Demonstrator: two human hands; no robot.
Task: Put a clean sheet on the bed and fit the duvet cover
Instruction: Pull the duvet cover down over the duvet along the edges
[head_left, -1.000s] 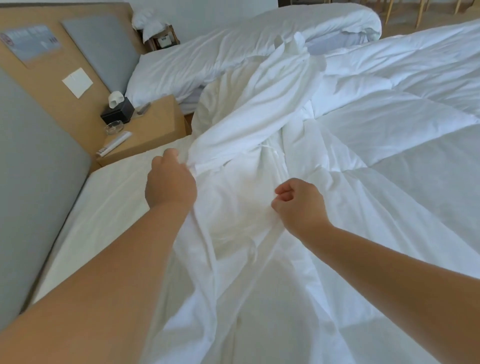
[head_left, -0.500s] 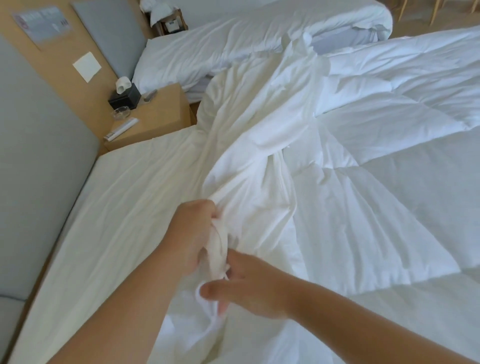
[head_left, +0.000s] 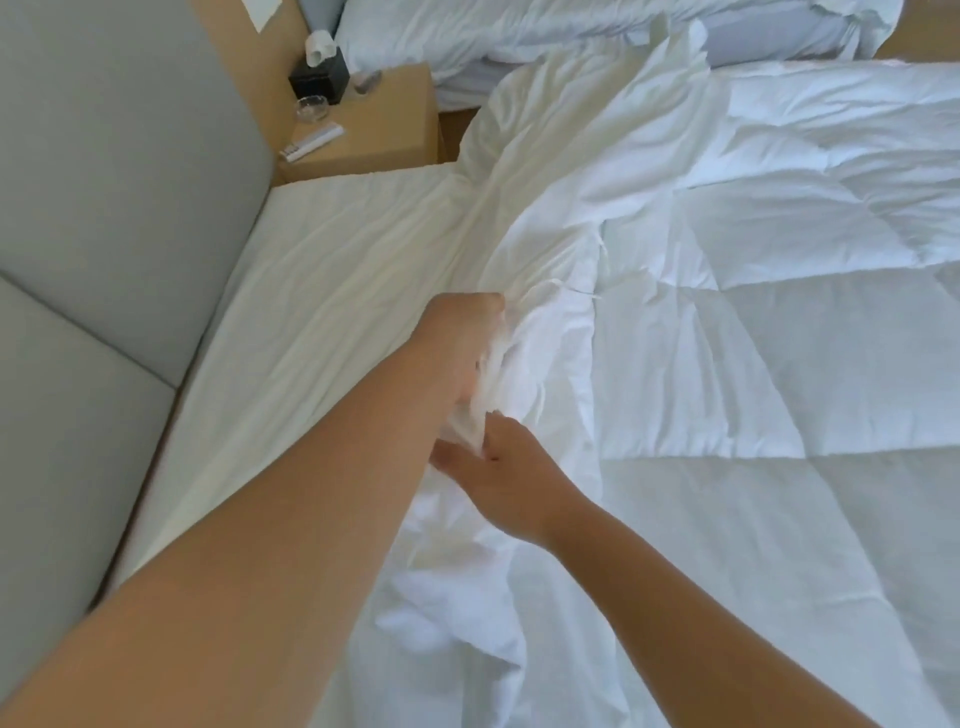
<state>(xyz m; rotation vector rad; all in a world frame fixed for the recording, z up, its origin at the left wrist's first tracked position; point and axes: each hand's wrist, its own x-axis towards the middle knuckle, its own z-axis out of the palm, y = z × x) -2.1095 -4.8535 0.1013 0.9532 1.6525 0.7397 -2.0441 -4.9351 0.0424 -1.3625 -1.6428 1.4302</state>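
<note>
Hotel-type room: grey padded headboard (head_left: 104, 182) on the left, wooden bedside surface (head_left: 384, 130) far left carrying a tissue box (head_left: 319, 73), a glass dish (head_left: 311, 106) and a remote (head_left: 311, 143). Second bed (head_left: 571, 31) at the far side, bedding heaped on it.

On our bed (head_left: 161, 483) the sheet (head_left: 332, 270) is on. It's spread over the left part, creased, not pulled taut, and we can't see whether the edges are tucked. We'd call step one mostly done.

The quilted duvet (head_left: 753, 364) lies bare across the right and near side, no cover on it. The duvet cover (head_left: 545, 171) is a bunched ridge from far centre down to our hands, between sheet and duvet.

Left hand (head_left: 462, 332) is clenched round a wad of the cover. Right hand (head_left: 498, 478) is just below, at the lower end of the same wad; we can't tell if it grips or only touches.

Our read: we're hunting for a corner or the opening. All the fitting is left: duvet in, corners matched, shake out, spread
</note>
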